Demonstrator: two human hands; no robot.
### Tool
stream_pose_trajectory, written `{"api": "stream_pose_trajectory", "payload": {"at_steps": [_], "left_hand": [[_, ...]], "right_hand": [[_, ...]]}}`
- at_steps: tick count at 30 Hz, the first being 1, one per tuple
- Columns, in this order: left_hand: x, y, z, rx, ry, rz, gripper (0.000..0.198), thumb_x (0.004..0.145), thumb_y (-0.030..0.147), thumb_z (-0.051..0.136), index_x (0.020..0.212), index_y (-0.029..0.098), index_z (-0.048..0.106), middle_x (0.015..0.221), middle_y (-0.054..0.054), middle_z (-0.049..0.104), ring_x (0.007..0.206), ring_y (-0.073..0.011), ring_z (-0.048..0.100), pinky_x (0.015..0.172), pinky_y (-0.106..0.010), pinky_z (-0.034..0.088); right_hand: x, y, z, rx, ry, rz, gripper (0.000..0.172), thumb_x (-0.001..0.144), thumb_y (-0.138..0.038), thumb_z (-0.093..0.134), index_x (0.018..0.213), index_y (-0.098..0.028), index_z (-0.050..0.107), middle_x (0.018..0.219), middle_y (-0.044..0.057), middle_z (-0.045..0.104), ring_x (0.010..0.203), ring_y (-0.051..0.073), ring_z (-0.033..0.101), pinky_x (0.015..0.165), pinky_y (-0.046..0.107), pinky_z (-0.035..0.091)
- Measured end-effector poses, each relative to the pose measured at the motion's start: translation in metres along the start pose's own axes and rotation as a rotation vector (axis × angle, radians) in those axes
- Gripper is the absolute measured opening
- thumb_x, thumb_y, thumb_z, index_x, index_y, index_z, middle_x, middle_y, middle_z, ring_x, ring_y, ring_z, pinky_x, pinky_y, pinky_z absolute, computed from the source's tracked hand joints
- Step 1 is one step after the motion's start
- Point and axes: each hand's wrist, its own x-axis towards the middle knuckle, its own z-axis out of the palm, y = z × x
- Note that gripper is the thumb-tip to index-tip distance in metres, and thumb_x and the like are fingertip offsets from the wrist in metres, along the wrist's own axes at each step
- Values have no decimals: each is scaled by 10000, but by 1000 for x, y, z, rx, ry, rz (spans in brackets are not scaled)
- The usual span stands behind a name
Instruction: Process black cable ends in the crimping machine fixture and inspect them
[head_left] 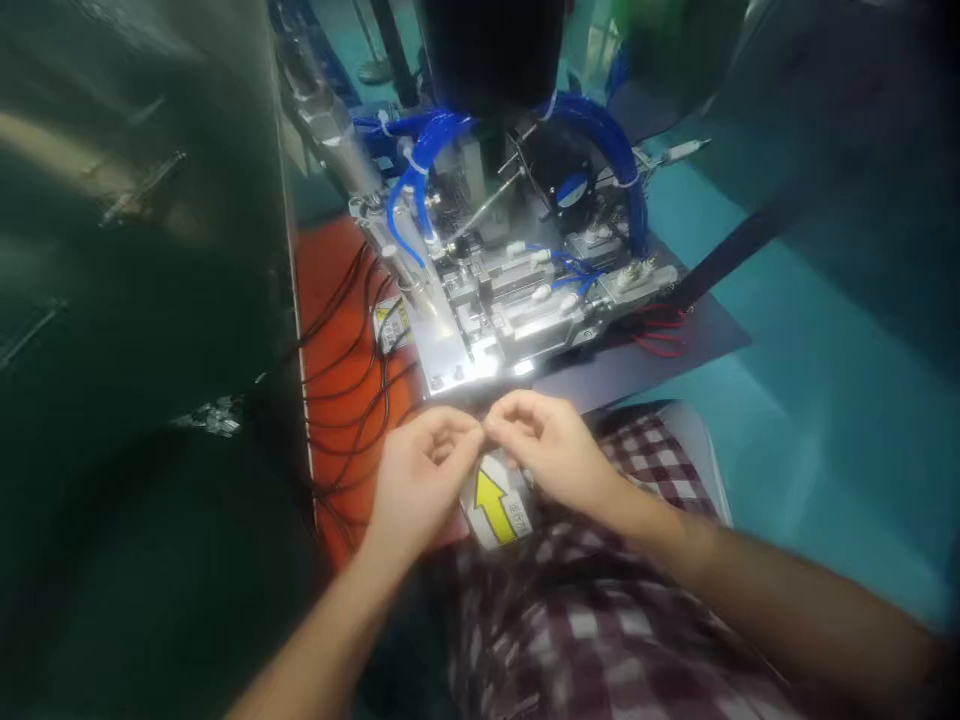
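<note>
At the fingertips, our left hand (421, 457) and right hand (556, 448) meet almost tip to tip, thumb and forefinger pinched together on each. Whether a tiny piece sits between them (the blur is unkind here), we cannot tell. For such fine fingertip work, we'd do best to pinch lightly, brace one hand against the other and keep our wrists level.

Just below lies a label with a yellow arrow (495, 508); just beyond the fingers stands the metal fixture (442, 358), brightly lit at its near edge. Further out, black cables (386, 385) cross an orange surface (330, 275) on the left, and blue tubes (442, 130) arch over the fixture; we'd keep our sleeves and elbows clear of both.
</note>
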Motion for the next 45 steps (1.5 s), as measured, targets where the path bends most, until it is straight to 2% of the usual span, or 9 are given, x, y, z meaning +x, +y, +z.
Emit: {"api": "stream_pose_trajectory", "payload": {"at_steps": [3, 6, 10, 14, 17, 22, 26, 33, 45], "left_hand": [[0, -3, -1, -47, -18, -16, 158, 782, 294, 614, 751, 138, 609, 491, 51, 528, 366, -39, 391, 330, -144, 270], [0, -3, -2, -69, -42, -22, 162, 788, 293, 615, 732, 141, 601, 471, 60, 509, 351, -32, 364, 328, -143, 250], [2, 0, -4, -34, -113, 6, 161, 797, 284, 615, 723, 141, 614, 471, 61, 510, 333, -29, 358, 321, -152, 242], [3, -3, -5, 58, -128, 70, 150, 810, 294, 614, 777, 151, 643, 573, 30, 590, 375, -46, 426, 354, -171, 308], [1, -12, -7, 161, -34, 152, 150, 813, 299, 629, 911, 185, 639, 667, 20, 622, 515, -92, 538, 460, -194, 416], [0, -26, -11, 400, 104, 432, 75, 851, 184, 572, 891, 185, 636, 846, -18, 637, 748, -133, 601, 646, -243, 481], [3, -30, -14, 512, 89, 650, 148, 879, 109, 530, 924, 165, 659, 877, -34, 635, 836, -132, 593, 747, -242, 482], [9, -41, -17, 595, 8, 727, 247, 885, 75, 503, 1050, 158, 668, 854, -32, 571, 769, -113, 555, 663, -212, 469], [13, -41, -14, 613, 91, 792, 251, 869, 54, 507, 1017, 129, 696, 864, -45, 584, 781, -113, 575, 650, -206, 479]], "right_hand": [[-2, -3, -1, 25, 12, 17, 121, 831, -264, 624, 813, -144, 622, 665, -27, 600, 470, 62, 522, 445, 189, 416], [-4, -3, 2, 18, 89, -50, 109, 813, -258, 650, 825, -150, 652, 704, -7, 638, 523, 82, 556, 496, 209, 460], [-6, -2, 6, -1, 134, -133, 62, 803, -189, 648, 755, -151, 657, 679, -6, 648, 567, 99, 587, 569, 227, 496], [-6, -5, 3, -35, 119, -128, 82, 807, -173, 631, 730, -146, 637, 595, -33, 590, 542, 93, 563, 554, 222, 472], [-2, -3, -1, -22, 112, -65, 99, 808, -201, 633, 729, -141, 633, 575, -42, 563, 534, 89, 546, 558, 226, 461], [6, 7, -5, 23, 143, 24, 110, 787, -236, 653, 734, -141, 633, 605, -35, 580, 535, 87, 532, 556, 234, 449], [10, 12, -5, 14, 149, 42, 116, 787, -233, 649, 724, -137, 634, 623, -27, 581, 536, 85, 517, 549, 235, 439], [10, 13, -2, -38, 165, 16, 114, 796, -241, 650, 740, -144, 632, 666, -6, 600, 577, 103, 526, 556, 246, 451], [13, 15, -2, -80, 209, -35, 110, 785, -238, 671, 742, -140, 646, 704, 20, 638, 635, 127, 565, 607, 262, 465]]}}
